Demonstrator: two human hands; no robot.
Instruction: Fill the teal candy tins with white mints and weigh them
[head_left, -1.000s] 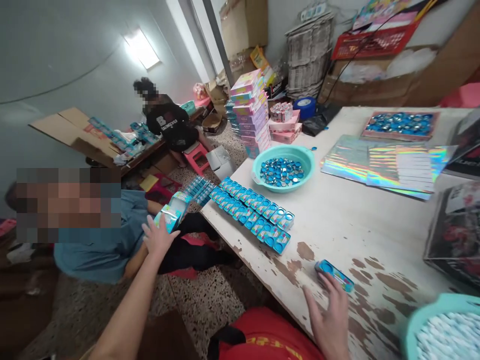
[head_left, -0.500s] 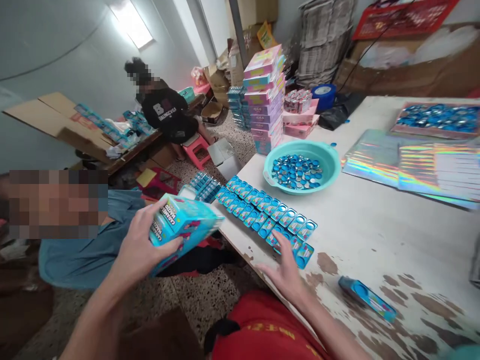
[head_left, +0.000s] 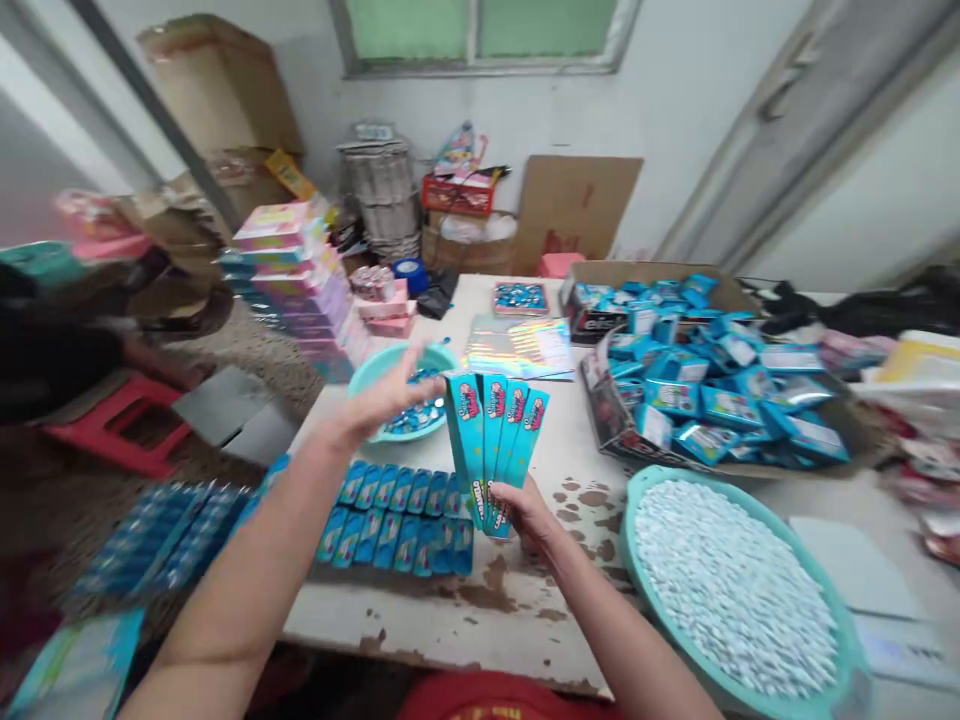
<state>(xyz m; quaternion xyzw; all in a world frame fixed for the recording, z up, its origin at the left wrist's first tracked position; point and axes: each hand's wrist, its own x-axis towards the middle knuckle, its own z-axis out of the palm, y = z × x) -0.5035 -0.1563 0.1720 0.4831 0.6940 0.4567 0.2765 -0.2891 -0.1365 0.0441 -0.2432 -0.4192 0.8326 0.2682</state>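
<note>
My right hand [head_left: 525, 510] grips several flat turquoise boxes [head_left: 495, 440] by their lower end; they fan out upright over the table. My left hand [head_left: 394, 395] is raised just left of their top, blurred, its fingers stretched out and apart with nothing held. Below it, two rows of small blue packs [head_left: 386, 540] lie side by side on the worn white table [head_left: 420, 620]. Behind my left hand, a turquoise basin [head_left: 367, 375] holds small blue and silver round pieces.
On the right stand a basin of small pale pieces [head_left: 735, 590] and open cartons [head_left: 600, 400] full of blue packets. Shiny holographic sheets [head_left: 517, 345] lie at the back. Stacked pink and purple boxes [head_left: 292, 280] stand at the left. A person [head_left: 52, 350] is partly visible at the left edge.
The view has swung right. The turquoise boxes have passed from my left hand to my right, now fanned above the table. My left hand has let go and opened.
</note>
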